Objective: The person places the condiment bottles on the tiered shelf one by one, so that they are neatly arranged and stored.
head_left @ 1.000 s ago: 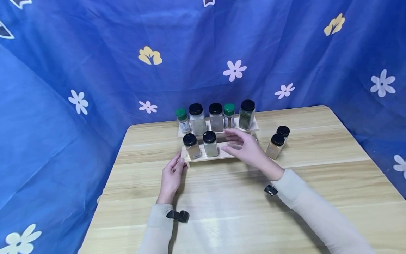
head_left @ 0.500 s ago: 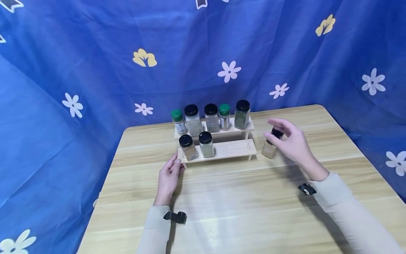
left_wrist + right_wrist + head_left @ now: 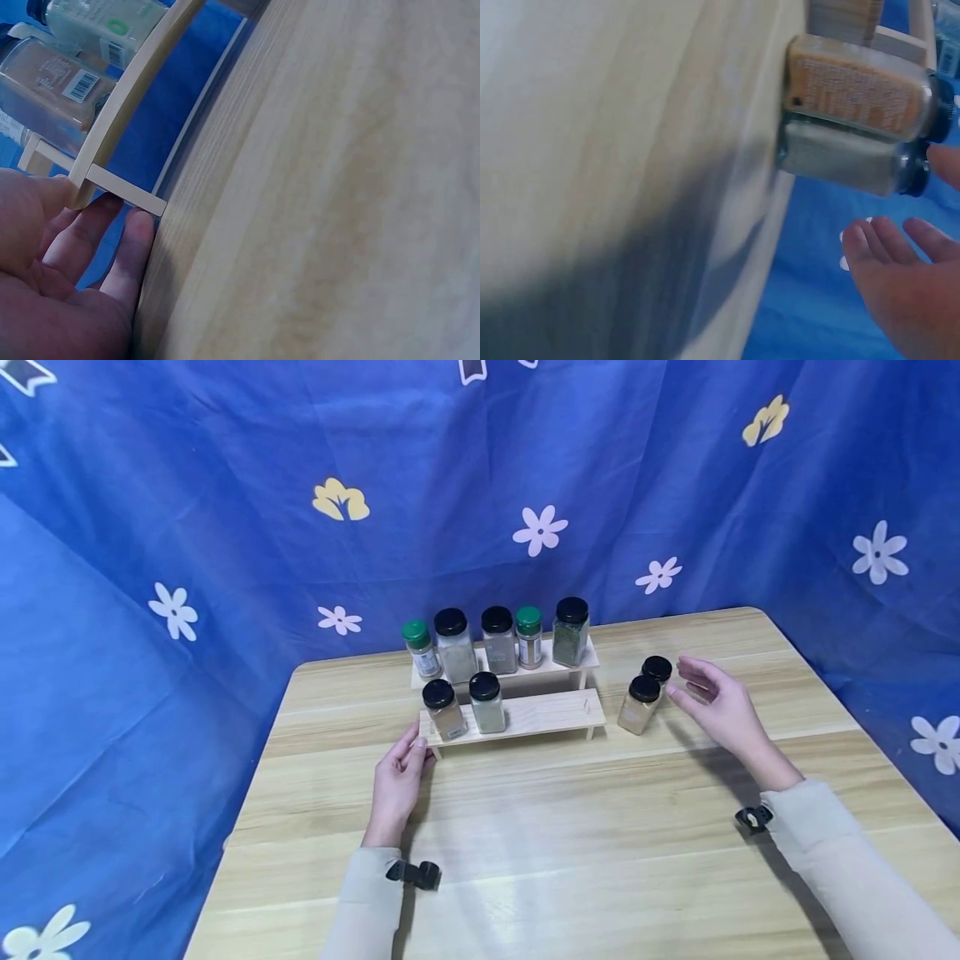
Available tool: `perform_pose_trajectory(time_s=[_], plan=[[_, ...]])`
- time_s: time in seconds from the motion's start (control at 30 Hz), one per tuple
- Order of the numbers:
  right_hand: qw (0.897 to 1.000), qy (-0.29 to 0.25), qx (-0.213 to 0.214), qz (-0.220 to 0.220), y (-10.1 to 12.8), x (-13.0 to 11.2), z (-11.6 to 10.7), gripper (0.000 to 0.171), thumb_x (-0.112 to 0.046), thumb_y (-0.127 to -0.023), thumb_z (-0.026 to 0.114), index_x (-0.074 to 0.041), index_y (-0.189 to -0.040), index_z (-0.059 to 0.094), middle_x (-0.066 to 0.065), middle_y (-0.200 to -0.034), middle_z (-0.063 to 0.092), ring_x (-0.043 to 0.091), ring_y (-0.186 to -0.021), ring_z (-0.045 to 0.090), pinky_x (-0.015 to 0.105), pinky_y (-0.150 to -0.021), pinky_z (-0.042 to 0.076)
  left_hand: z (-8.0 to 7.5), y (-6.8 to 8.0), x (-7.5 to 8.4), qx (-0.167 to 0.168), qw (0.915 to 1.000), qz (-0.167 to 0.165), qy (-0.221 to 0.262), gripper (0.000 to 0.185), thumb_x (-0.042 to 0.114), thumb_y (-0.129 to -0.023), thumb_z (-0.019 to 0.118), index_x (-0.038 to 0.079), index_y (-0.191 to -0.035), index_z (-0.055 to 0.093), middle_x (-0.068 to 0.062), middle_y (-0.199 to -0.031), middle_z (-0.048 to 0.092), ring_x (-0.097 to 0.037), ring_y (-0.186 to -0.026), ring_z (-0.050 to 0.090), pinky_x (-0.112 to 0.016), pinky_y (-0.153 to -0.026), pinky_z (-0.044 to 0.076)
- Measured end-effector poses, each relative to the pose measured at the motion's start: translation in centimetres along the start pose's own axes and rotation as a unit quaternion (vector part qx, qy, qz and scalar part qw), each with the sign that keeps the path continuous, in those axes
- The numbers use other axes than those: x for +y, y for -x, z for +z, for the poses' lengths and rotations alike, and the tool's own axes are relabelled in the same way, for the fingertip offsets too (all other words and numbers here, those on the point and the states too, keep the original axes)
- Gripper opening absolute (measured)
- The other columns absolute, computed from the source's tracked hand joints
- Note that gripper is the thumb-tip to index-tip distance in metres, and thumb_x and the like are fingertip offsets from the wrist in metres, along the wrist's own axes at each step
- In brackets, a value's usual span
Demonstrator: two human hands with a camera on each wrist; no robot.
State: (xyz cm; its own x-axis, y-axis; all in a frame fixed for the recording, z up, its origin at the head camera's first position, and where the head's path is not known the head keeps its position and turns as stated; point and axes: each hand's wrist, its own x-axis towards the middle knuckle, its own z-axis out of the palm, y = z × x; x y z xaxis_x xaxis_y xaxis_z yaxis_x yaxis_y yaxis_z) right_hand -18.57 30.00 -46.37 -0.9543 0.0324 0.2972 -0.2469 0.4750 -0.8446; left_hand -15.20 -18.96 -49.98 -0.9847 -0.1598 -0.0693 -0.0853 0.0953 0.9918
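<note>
My left hand (image 3: 397, 785) grips the left end of a two-step wooden spice rack (image 3: 551, 712); the left wrist view has the thumb at the shelf (image 3: 139, 79) corner and fingers below, by its leg. On the lower step stand a jar of tan powder (image 3: 447, 718) and a jar of pale green powder (image 3: 490, 714), both black-lidded. Right of the rack, a jar of light brown spice (image 3: 636, 714) stands close to a second black-lidded jar (image 3: 657, 669). My right hand (image 3: 716, 706), fingers loosely bent and holding nothing, is just right of that second jar.
Several spice jars line the upper step, among them a green-capped shaker (image 3: 422, 652) and a jar of green herbs (image 3: 571, 635). The wooden table (image 3: 525, 843) meets a blue flowered curtain (image 3: 450, 485) behind and at both sides.
My right hand has moved from over the lower step rightward, past the two loose jars, to their right side. My left hand stays at the rack's end. The view has shifted slightly.
</note>
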Motion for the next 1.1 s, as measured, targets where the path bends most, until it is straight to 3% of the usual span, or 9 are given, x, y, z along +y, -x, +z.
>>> perform_pose_trajectory(time_s=[0.1,0.2,0.4,0.7,0.83,1.03,1.1], plan=[[0.999,-0.031,-0.022,-0.006,-0.3,0.7,0.5,0.054,-0.007,-0.098,0.074,0.011,-0.145,0.053,0.035,-0.139,0.062,0.007,-0.118,0.068,0.003,-0.101,0.053,0.0,0.0,0.1,0.001,1.0000,0.000,0.001,0.047,0.019,-0.111,0.054,0.009,-0.157,0.048,-0.024,-0.148,0.060,-0.030,-0.124,0.070,-0.021,-0.101,0.062],[0.998,-0.050,-0.030,-0.012,-0.6,1.2,0.8,0.051,-0.004,-0.099,0.072,0.014,-0.143,0.053,0.039,-0.134,0.062,-0.013,-0.107,0.061,0.000,-0.096,0.053,0.0,0.1,0.1,0.002,1.0000,0.000,0.003,0.047,0.018,-0.111,0.054,0.008,-0.157,0.048,-0.025,-0.147,0.060,-0.029,-0.122,0.071,-0.021,-0.100,0.063],[0.999,-0.026,-0.030,-0.008,-1.1,1.7,1.1,0.045,-0.002,-0.099,0.070,0.014,-0.140,0.056,0.038,-0.131,0.065,-0.020,-0.099,0.059,-0.005,-0.092,0.050,0.1,0.0,0.0,0.005,1.0000,-0.004,-0.001,0.047,0.019,-0.111,0.054,0.010,-0.157,0.048,-0.026,-0.145,0.061,-0.031,-0.123,0.071,-0.021,-0.100,0.063],[0.999,-0.012,-0.037,-0.036,-1.3,2.1,1.5,0.046,0.005,-0.097,0.070,0.015,-0.139,0.055,0.039,-0.130,0.065,-0.019,-0.104,0.056,-0.002,-0.096,0.051,0.0,0.0,0.0,0.004,1.0000,-0.001,0.007,0.047,0.019,-0.111,0.055,0.009,-0.157,0.048,-0.023,-0.148,0.060,-0.016,-0.117,0.073,-0.021,-0.102,0.062],[0.999,-0.005,-0.036,-0.020,-1.0,2.0,1.4,0.046,0.001,-0.099,0.069,0.013,-0.141,0.054,0.037,-0.132,0.064,-0.015,-0.107,0.056,0.000,-0.101,0.051,0.1,-0.1,-0.1,0.000,0.9999,-0.002,0.010,0.047,0.019,-0.111,0.055,0.010,-0.157,0.048,-0.022,-0.149,0.059,-0.019,-0.119,0.073,-0.022,-0.103,0.062],[0.999,0.002,-0.034,0.001,-0.7,1.8,1.2,0.050,-0.007,-0.103,0.067,0.012,-0.145,0.050,0.036,-0.136,0.062,0.023,-0.121,0.063,0.001,-0.101,0.050,0.0,-0.1,-0.2,0.002,0.9999,-0.004,0.010,0.047,0.018,-0.111,0.054,0.010,-0.157,0.048,-0.023,-0.148,0.059,-0.032,-0.126,0.069,-0.022,-0.102,0.062],[1.000,0.000,-0.027,0.006,-0.6,1.7,1.1,0.050,-0.009,-0.103,0.068,0.012,-0.146,0.050,0.036,-0.138,0.061,0.019,-0.121,0.063,-0.002,-0.099,0.049,0.1,-0.1,-0.1,0.003,0.9999,-0.002,0.011,0.047,0.018,-0.111,0.054,0.009,-0.157,0.048,-0.024,-0.148,0.059,-0.033,-0.127,0.068,-0.022,-0.102,0.062]])
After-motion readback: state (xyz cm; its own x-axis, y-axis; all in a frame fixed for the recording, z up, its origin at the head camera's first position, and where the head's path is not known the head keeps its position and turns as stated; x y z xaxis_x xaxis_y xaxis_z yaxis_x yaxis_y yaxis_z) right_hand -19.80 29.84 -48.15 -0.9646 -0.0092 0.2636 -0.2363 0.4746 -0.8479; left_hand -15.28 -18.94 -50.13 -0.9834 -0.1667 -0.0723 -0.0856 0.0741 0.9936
